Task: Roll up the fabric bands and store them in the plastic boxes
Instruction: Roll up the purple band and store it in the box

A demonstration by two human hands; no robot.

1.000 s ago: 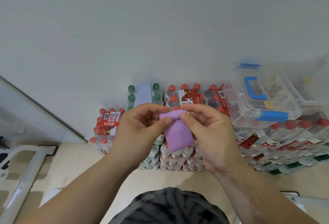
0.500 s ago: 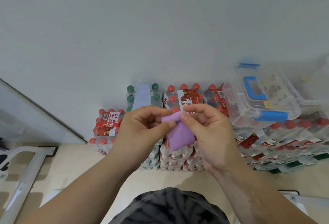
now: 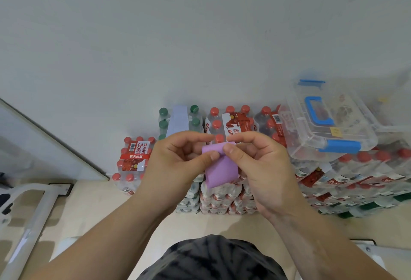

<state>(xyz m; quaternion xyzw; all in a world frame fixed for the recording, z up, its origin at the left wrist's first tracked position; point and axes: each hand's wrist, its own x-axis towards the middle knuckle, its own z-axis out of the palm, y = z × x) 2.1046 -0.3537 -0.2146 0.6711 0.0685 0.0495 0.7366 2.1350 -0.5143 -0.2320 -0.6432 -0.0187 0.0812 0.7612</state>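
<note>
Even, soft indoor light; wide-angle edge bending; right edge perhaps slightly blurred.

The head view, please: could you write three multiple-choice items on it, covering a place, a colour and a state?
1. Where does the clear plastic box stand?
A. on the stacked bottle packs
B. on the floor
C. on a chair

2. What colour is the fabric band?
A. green
B. purple
C. white

3. How is the band held?
A. lying loose
B. pinched at its top by the left hand and the right hand
C. gripped by one hand only

Answers:
1 A, the packs lie directly beneath it.
2 B, it is plain purple.
3 B, both thumbs press its top while the rest hangs.
</note>
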